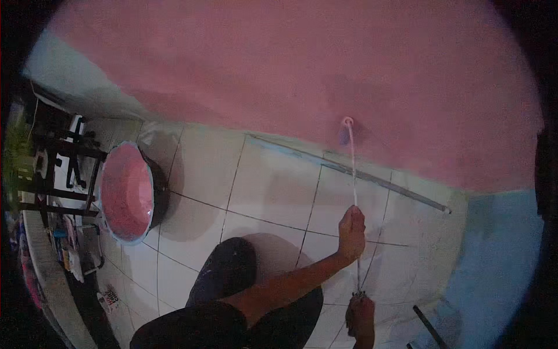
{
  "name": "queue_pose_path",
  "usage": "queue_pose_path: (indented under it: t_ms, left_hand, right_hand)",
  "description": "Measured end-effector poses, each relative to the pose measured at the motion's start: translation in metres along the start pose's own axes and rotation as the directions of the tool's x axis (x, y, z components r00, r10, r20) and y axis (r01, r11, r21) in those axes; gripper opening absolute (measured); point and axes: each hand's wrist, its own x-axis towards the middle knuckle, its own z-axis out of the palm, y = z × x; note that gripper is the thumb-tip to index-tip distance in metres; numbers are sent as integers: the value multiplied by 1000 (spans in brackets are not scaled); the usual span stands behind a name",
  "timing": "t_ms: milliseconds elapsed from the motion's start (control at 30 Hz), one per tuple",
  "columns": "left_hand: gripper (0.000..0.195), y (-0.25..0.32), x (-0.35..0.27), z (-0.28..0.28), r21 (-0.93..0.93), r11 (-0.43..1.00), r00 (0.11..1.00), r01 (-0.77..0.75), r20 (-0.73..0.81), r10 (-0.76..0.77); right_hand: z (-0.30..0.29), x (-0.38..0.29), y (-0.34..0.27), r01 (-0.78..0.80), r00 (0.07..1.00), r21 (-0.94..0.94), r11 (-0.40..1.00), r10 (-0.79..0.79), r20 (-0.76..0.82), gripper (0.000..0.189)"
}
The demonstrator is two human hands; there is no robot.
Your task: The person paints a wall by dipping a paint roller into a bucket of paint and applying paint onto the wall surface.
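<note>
A paint roller (344,135) on a long, thin handle is at the lower part of the pink-painted wall (279,65). My left hand (352,229) is closed around the middle of the handle, its arm reaching across from the lower left. Nearer to me, my right hand (361,310) grips the handle's lower end, where something dark, perhaps a cloth, shows at the hand; its detail is too dim to tell. A wide tub of pink paint (126,192) stands on the tiled floor to the left.
A grey pole (392,187) lies on the floor along the wall's foot. Dark furniture frames (69,174) and assorted items stand at the far left. To the right is a blue wall (492,261), with a dark bar (429,326) near it. My bent knees are below.
</note>
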Motion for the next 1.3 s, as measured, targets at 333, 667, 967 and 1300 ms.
queue_pose_path:
  t_ms: [333,667,967,1300]
  left_hand:
    - [30,120,10,-52,105,979,977,-177,-103,187]
    - [27,49,15,-24,222,955,979,-198,6,202]
    - [32,-44,-2,41,495,829,939,-261,330,98]
    - [24,-82,25,-3,393,916,968,-78,251,-25]
  right_hand:
    - [74,28,-5,690,719,-168,704,-638,277,33]
    - [40,13,-10,235,945,237,943,-278,171,28]
    - [31,-9,16,170,985,612,772,-140,-98,29]
    - [33,45,52,165,986,312,935,-156,-53,25]
